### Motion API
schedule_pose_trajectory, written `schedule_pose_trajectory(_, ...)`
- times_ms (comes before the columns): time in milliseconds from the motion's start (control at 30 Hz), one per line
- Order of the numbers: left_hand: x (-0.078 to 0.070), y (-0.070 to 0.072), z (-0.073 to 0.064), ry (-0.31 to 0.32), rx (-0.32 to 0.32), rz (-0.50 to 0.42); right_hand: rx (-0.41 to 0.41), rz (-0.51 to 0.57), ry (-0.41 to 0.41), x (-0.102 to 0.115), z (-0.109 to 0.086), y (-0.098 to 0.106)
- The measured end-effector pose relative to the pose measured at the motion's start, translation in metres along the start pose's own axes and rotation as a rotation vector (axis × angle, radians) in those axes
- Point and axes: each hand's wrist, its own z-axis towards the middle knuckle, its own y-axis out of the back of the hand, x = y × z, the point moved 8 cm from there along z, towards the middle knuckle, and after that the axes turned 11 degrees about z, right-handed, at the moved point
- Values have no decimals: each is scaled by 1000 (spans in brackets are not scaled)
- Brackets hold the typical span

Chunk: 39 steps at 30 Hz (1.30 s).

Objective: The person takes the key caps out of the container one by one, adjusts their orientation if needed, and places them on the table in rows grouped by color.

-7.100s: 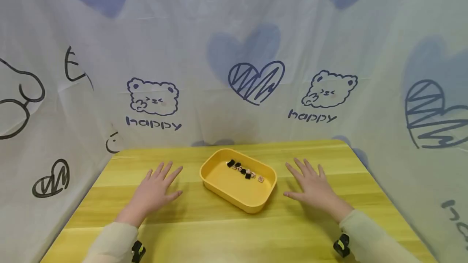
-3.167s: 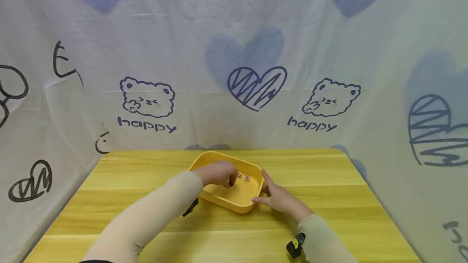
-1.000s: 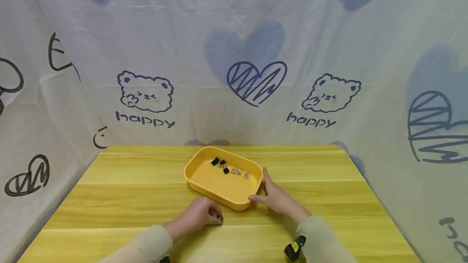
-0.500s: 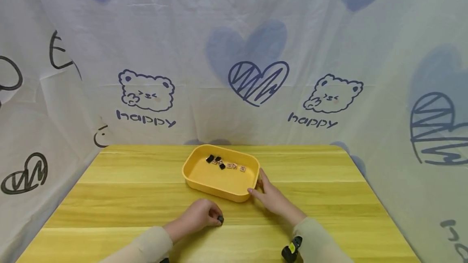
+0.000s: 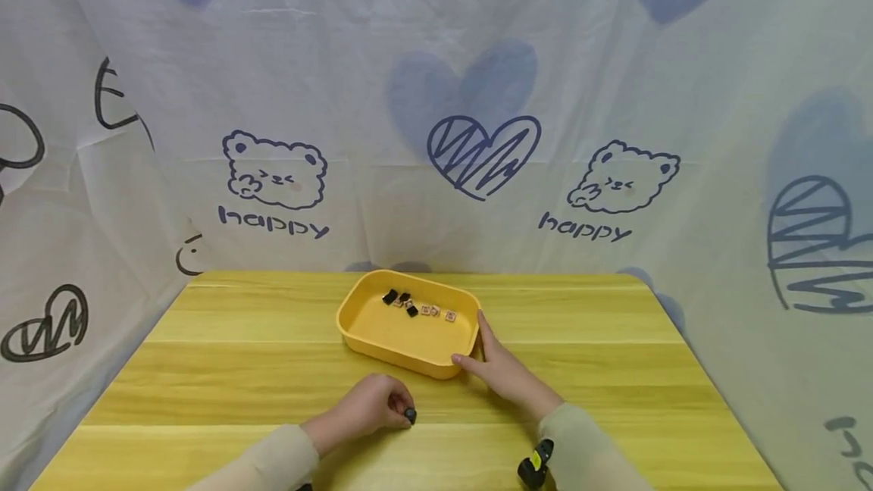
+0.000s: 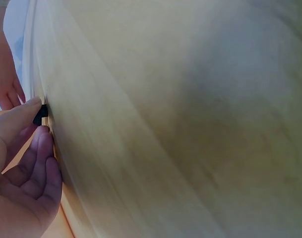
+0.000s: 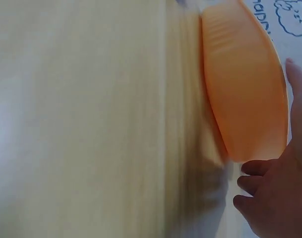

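Observation:
My left hand (image 5: 371,404) pinches a small black block (image 5: 410,415) between thumb and fingertips, low over the table in front of the tray. The same block (image 6: 40,115) shows dark at the fingertips in the left wrist view. My right hand (image 5: 508,370) grips the right end of a yellow tray (image 5: 402,358), thumb at its front corner and fingers along its outer wall. Several small black blocks (image 5: 412,311) and pale pinkish square pieces (image 5: 450,316) lie inside, toward the tray's back wall. The right wrist view shows the tray's outer side (image 7: 245,89) in orange tones.
The yellow wood-grain table (image 5: 600,370) reaches back to a white curtain (image 5: 382,112) printed with hearts and bears. More curtain hangs at both sides. A black device (image 5: 535,464) is strapped at the right wrist.
My left hand has taken a black block from the tray and holds it in front. My right hand came to the tray's end and has since shifted the tray slightly left and turned it.

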Motion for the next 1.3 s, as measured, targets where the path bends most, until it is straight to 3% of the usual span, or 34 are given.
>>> schedule_pose_trajectory(267,0,0,2,-23,0,13,-41,-51,-32,0,7,-1)
schedule_pose_trajectory(500,1,4,2,-22,15,-5,-7,-55,-34,-6,3,-5)
schedule_pose_trajectory(667,-4,29,5,-42,-21,-8,48,-71,-33,-10,1,-10)
schedule_pose_trajectory(800,-12,58,16,-79,-102,80,62,-72,-59,-10,0,-10)
schedule_pose_trajectory(933,-14,78,30,-82,-142,156,58,-78,-83,-7,-1,-7)
schedule_pose_trajectory(1100,-11,92,48,-75,-133,201,42,-74,-73,-4,-1,-3)
schedule_pose_trajectory(1300,-8,94,66,-70,-72,313,36,-58,-84,-8,0,-1)
